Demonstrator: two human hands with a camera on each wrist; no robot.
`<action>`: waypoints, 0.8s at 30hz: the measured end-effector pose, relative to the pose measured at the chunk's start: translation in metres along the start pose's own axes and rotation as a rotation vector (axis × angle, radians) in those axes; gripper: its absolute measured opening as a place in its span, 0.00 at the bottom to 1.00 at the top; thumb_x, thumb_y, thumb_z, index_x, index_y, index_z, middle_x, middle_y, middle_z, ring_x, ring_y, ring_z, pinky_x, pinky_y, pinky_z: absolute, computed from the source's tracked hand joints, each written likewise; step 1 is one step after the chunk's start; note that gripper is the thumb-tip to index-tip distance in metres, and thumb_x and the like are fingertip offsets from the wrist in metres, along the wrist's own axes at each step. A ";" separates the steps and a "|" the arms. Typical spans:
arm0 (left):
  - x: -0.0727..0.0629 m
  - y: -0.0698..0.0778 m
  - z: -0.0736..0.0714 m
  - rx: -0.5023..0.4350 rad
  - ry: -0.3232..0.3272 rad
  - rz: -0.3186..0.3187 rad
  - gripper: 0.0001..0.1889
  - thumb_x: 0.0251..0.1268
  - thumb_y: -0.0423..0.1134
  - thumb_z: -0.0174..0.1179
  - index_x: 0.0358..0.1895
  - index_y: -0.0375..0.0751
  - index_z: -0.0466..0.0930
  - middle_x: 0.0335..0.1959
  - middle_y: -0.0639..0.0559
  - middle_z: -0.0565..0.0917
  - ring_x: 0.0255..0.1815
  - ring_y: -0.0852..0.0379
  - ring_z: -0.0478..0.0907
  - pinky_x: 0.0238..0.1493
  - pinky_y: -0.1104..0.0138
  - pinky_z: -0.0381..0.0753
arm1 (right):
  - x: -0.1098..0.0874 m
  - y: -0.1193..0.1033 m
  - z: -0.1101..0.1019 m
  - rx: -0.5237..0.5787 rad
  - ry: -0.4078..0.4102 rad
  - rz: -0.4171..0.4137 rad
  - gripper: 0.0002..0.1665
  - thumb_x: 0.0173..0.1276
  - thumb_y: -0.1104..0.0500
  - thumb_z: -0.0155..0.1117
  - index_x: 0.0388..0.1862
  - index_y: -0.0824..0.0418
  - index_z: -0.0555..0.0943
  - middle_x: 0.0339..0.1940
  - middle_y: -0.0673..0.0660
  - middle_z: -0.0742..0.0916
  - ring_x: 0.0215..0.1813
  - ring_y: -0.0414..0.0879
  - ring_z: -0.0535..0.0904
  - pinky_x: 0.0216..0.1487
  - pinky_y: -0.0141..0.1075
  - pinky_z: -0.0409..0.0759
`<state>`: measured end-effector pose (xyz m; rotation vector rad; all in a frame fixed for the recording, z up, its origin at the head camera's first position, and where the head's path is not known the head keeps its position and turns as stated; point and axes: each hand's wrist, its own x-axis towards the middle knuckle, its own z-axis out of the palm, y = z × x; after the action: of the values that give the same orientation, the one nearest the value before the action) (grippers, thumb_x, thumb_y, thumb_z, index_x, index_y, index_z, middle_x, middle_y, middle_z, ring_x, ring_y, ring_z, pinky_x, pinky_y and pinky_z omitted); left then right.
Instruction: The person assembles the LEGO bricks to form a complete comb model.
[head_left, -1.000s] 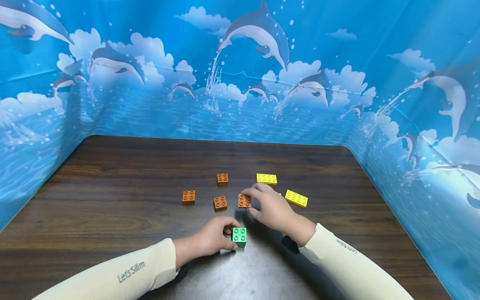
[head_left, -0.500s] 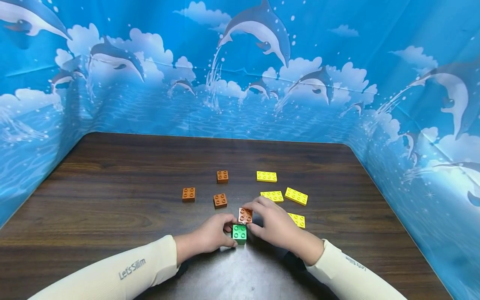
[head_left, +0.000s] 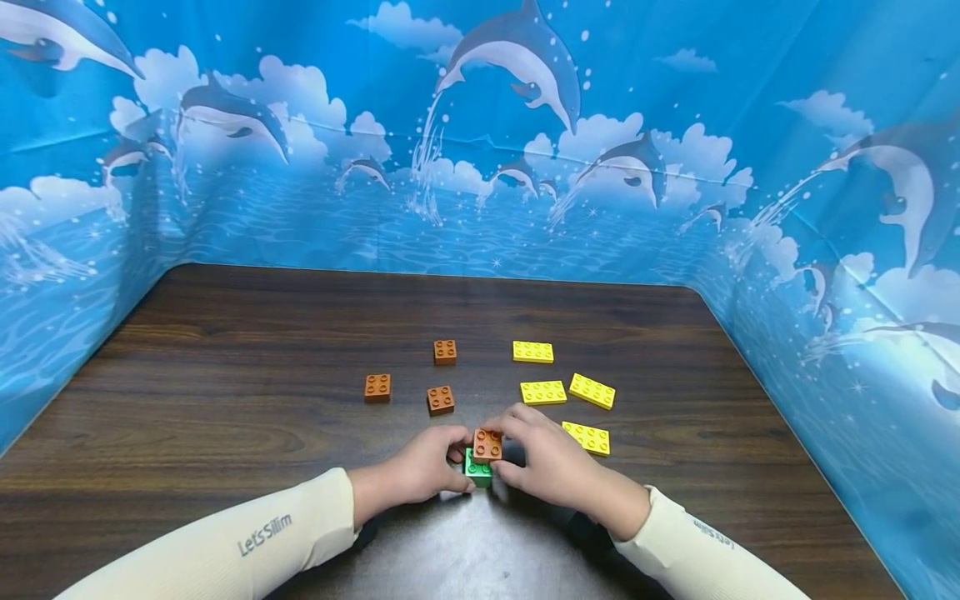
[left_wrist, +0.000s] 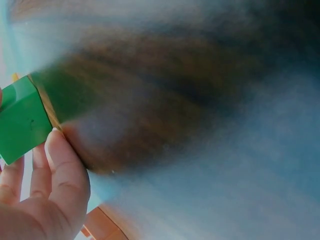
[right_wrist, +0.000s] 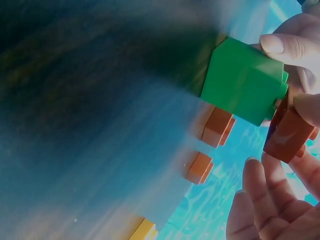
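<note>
In the head view, my left hand (head_left: 422,468) holds a green building brick (head_left: 477,478) on the table, thumb at its near side and fingers at the far side. Pinched by my right hand (head_left: 549,457) is a brown two-by-two building brick (head_left: 487,445), which overlaps the green brick's studs. From the right wrist, the brown brick (right_wrist: 289,134) appears tilted right at the studded end of the taller green brick (right_wrist: 242,82). The left wrist view has the green brick (left_wrist: 25,120) against the left hand's fingertips.
Three more brown bricks lie beyond the hands, including the leftmost brown brick (head_left: 377,388) and the farthest brown brick (head_left: 445,352). Several flat yellow bricks, such as the nearest yellow brick (head_left: 587,437), lie to the right. A dolphin-print curtain (head_left: 300,217) surrounds the wooden table (head_left: 247,375).
My right hand has picked up the brown brick and brought it toward me, from beyond the green brick to over its studs. My left hand has kept its hold on the green brick.
</note>
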<state>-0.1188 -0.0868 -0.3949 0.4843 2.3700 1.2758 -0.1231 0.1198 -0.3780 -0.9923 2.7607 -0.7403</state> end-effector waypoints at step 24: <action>0.000 0.000 0.000 0.026 -0.004 -0.005 0.16 0.46 0.27 0.72 0.40 0.37 0.78 0.32 0.53 0.77 0.35 0.56 0.72 0.37 0.66 0.73 | -0.001 -0.005 0.004 -0.031 -0.029 -0.040 0.23 0.61 0.55 0.69 0.57 0.54 0.80 0.44 0.46 0.79 0.45 0.39 0.75 0.46 0.38 0.77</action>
<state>-0.1192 -0.0871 -0.3952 0.4885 2.3857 1.2420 -0.1184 0.1153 -0.3785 -1.0587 2.7428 -0.6848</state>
